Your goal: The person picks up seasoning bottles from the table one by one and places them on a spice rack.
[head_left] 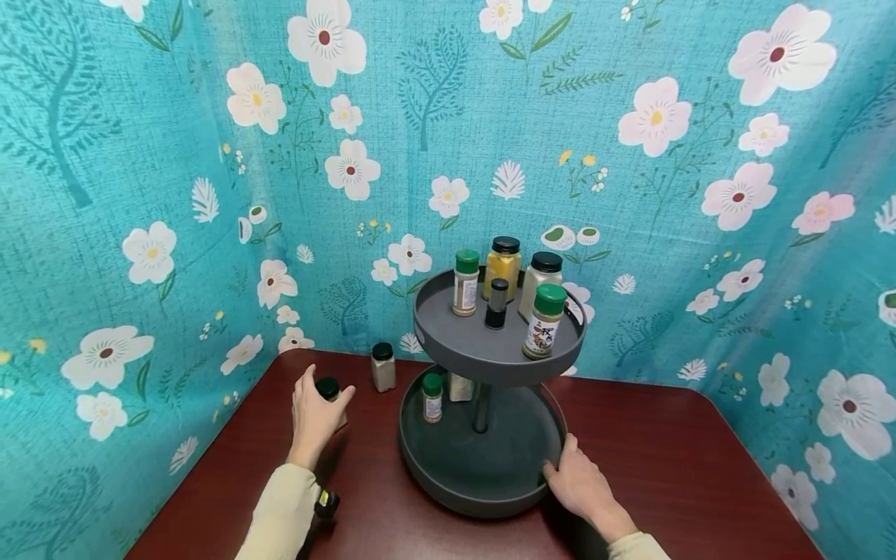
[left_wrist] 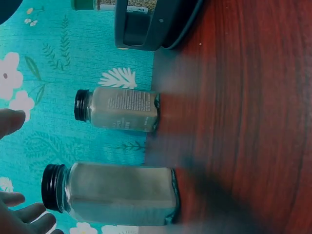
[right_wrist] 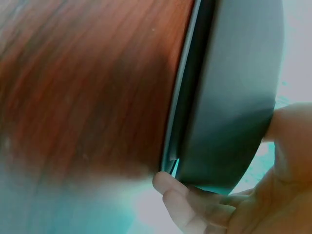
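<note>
My left hand (head_left: 313, 420) is spread around the lid of a square glass spice jar (left_wrist: 122, 195) with a black cap. In the left wrist view the thumb stands apart from the jar, and the fingers are close to the cap. Another black-capped spice jar (head_left: 383, 371) stands upright beyond it. My right hand (head_left: 581, 481) grips the right rim of the lower tray of a dark grey two-tier turntable (head_left: 483, 486). Its thumb lies at the rim and its fingers (right_wrist: 178, 195) curl under the tray.
The upper tray (head_left: 448, 342) holds several spice bottles, among them a green-capped bottle (head_left: 543, 323) near its front edge. On the lower tray stand a small green-capped bottle (head_left: 432, 400) and a pale jar (head_left: 460, 387). A flowered turquoise cloth (head_left: 448, 155) hangs behind the dark red table (head_left: 672, 459).
</note>
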Motion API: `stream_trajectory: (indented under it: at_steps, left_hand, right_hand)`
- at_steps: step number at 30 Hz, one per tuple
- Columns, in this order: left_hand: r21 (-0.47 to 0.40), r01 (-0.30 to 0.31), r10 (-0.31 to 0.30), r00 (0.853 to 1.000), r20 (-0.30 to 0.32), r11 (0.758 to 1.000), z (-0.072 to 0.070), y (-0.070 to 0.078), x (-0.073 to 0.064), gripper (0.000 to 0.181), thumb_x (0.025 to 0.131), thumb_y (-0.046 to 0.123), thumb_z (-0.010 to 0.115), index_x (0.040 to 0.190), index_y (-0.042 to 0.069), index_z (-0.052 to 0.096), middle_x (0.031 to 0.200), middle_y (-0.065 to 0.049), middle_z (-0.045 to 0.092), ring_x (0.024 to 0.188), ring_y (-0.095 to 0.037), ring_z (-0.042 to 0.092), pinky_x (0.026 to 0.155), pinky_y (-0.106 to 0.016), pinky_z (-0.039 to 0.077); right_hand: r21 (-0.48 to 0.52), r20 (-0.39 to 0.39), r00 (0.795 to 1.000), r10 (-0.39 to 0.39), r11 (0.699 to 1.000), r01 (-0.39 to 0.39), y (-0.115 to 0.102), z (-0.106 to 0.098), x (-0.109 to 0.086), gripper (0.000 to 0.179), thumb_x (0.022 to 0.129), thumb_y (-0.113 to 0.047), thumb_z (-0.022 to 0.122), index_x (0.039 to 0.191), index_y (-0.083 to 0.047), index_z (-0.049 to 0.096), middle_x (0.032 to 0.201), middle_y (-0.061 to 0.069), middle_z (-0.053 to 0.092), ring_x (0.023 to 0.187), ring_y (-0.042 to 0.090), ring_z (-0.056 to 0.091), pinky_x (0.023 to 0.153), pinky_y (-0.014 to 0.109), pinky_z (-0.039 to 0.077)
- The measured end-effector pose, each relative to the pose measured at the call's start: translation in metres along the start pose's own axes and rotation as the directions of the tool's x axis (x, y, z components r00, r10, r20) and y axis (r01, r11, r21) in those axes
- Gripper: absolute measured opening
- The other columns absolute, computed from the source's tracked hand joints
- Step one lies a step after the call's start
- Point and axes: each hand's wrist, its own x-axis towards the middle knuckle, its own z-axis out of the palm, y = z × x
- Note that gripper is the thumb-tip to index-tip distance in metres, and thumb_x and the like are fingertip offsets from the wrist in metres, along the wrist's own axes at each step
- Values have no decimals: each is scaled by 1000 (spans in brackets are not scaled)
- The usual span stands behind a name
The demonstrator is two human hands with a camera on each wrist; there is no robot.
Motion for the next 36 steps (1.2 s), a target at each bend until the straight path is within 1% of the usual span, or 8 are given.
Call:
stream_trajectory:
  at_steps: [4, 8, 11, 17, 21, 25, 30, 36]
  left_hand:
    - [-20, 23, -22, 999, 31, 1000, 0, -6, 2, 93, 82, 40, 70, 148, 1, 18, 142, -25, 28, 126, -39, 32, 100, -57, 31]
    - [-63, 62, -58, 997, 52, 996, 1, -16, 3, 96, 82, 39, 72, 149, 1, 14, 142, -26, 28, 125, -39, 33, 100, -57, 32]
    - [-73, 96, -90, 993, 73, 993, 2, -24, 2, 96, 81, 34, 73, 148, 0, 13, 141, -27, 28, 125, -40, 34, 101, -57, 31]
    - [-93, 157, -144, 981, 126, 983, 4, -34, -1, 92, 82, 23, 73, 146, -3, 13, 138, -30, 31, 125, -41, 33, 103, -56, 28]
    - [-130, 195, -176, 974, 141, 972, 7, -38, -2, 91, 82, 22, 74, 146, -3, 15, 138, -30, 32, 124, -42, 35, 102, -56, 28]
    - [-156, 227, -203, 967, 156, 961, 10, -42, 0, 87, 82, 24, 74, 143, -2, 19, 138, -30, 34, 123, -42, 37, 102, -57, 28]
    - [-162, 233, -210, 966, 149, 959, 14, -47, 3, 81, 81, 19, 75, 140, -1, 24, 134, -29, 40, 122, -42, 40, 101, -57, 29]
    - [-181, 234, -209, 967, 149, 955, 20, -46, 6, 77, 82, 13, 73, 140, -3, 25, 130, -29, 42, 120, -42, 43, 99, -56, 32]
  right_hand:
    - [46, -15, 1000, -10, 999, 11, 5, -5, 4, 71, 89, -31, 58, 134, 15, 28, 114, 31, 56, 94, 41, 61, 75, 54, 47]
    - [96, -25, 999, -26, 995, 28, 13, -9, 7, 67, 90, -34, 57, 132, 13, 32, 96, 19, 62, 91, 35, 62, 74, 52, 48]
    - [128, -29, 999, -38, 991, 41, 17, -10, 7, 66, 92, -34, 56, 131, 14, 32, 91, 16, 62, 90, 34, 63, 73, 51, 48]
    - [160, -69, 996, -51, 985, 62, 22, -11, 11, 66, 92, -33, 56, 131, 15, 33, 106, 26, 60, 94, 37, 61, 77, 53, 47]
    - [187, -85, 994, -73, 978, 88, 25, -11, 17, 60, 93, -31, 55, 130, 12, 36, 110, 23, 58, 98, 33, 60, 80, 51, 46]
    - [206, -101, 990, -100, 971, 119, 28, -10, 22, 55, 94, -27, 55, 133, 8, 39, 118, 22, 55, 106, 33, 55, 86, 52, 43]
    - [213, -120, 984, -131, 965, 154, 28, -8, 27, 59, 95, -23, 54, 142, 5, 32, 128, 25, 50, 115, 37, 51, 92, 54, 40]
    - [220, -109, 980, -166, 957, 187, 29, -7, 31, 61, 95, -16, 53, 147, 1, 27, 136, 29, 42, 121, 41, 46, 93, 56, 39]
